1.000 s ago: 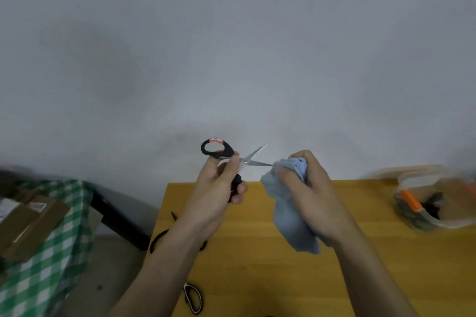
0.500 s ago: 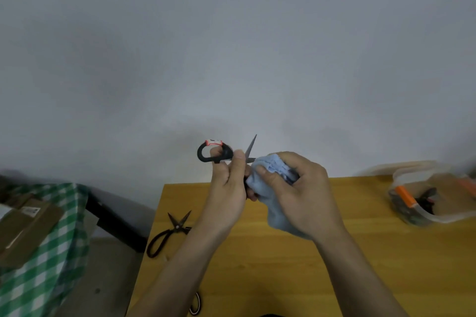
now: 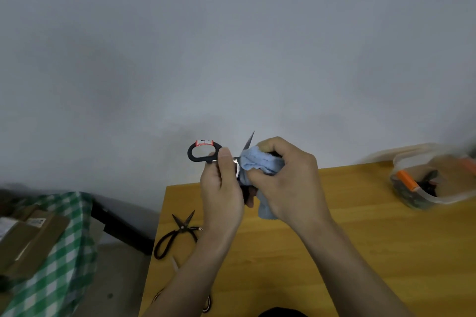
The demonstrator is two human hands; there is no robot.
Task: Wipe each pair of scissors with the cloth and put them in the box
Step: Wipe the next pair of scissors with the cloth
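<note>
Above a wooden table, the left hand grips black-handled scissors while the right hand clutches a blue cloth around 1 blade. Black scissors lie at the table's left edge; a clear box sits far right.

I have one head-worn wide view, facing forward and slightly down, close over the counter, wall filling the upper frame.

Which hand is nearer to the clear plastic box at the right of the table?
The right hand, holding the blue cloth, is nearer the box, which lies to its right. The left hand is farther left.
</note>
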